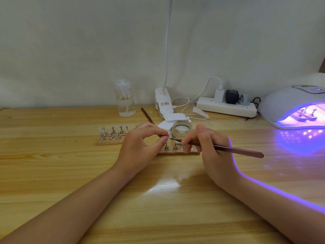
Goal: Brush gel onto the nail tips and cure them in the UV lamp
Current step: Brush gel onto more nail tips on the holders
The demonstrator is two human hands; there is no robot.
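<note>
Left hand [140, 145] pinches a small nail tip stand [164, 136] between thumb and fingers, lifted above the near wooden holder strip [175, 151]. Right hand [209, 147] grips the gel brush [228, 149] pen-fashion, fingers clamped on the shaft. Brush long axis runs right to left, slightly up; its tip lies just right of the pinched nail tip, apart or barely touching, cannot tell. Glass jar [181, 132] sits just behind. UV lamp [295, 106] glows far right on the table [158, 199], with stands already inside.
</note>
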